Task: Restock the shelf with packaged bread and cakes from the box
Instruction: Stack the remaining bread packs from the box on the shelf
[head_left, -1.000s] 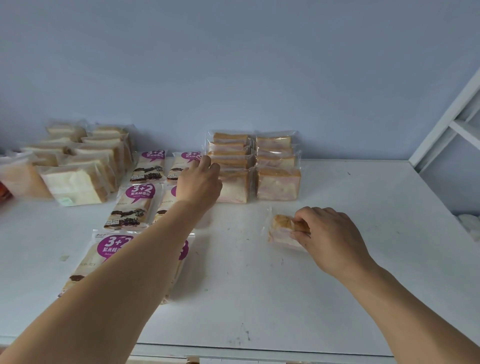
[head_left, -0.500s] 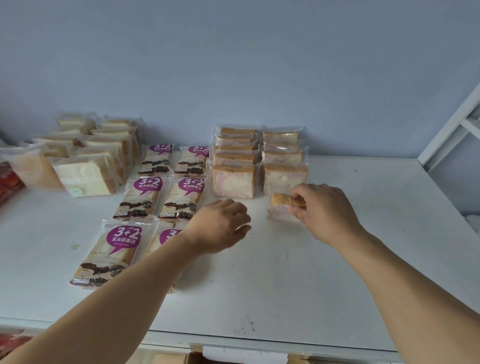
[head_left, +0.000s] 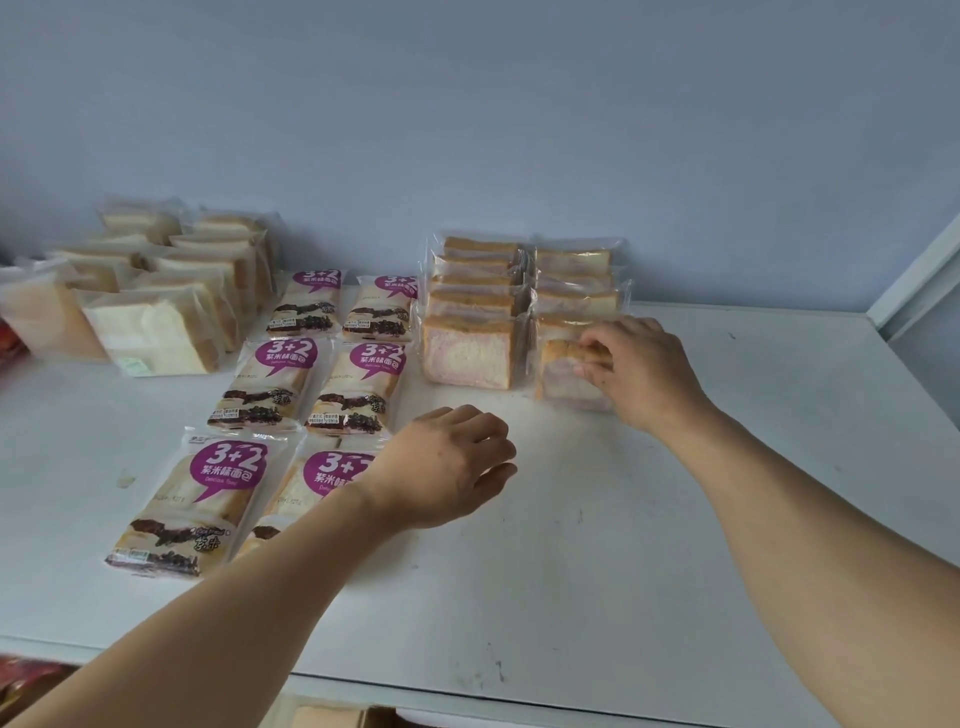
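My right hand (head_left: 639, 371) grips a clear-wrapped pink-and-white toast pack (head_left: 558, 374) by its top edge, standing it upright at the front of the right-hand row of matching toast packs (head_left: 574, 280). The left-hand row of the same toast (head_left: 467, 353) stands beside it. My left hand (head_left: 447, 465) hovers over the white shelf (head_left: 545, 571) with loosely curled fingers and holds nothing. The box is not visible.
Purple "3+2" bread packs (head_left: 283, 374) lie flat in two columns left of centre. White sliced-bread packs (head_left: 156, 332) stand in rows at the far left. A white shelf upright (head_left: 914, 280) rises at the right. Red packaging (head_left: 26, 680) shows below the shelf edge.
My right hand carried the toast pack back to the front of the right-hand row. My left hand withdrew from the toast rows toward me and now hovers above the shelf.
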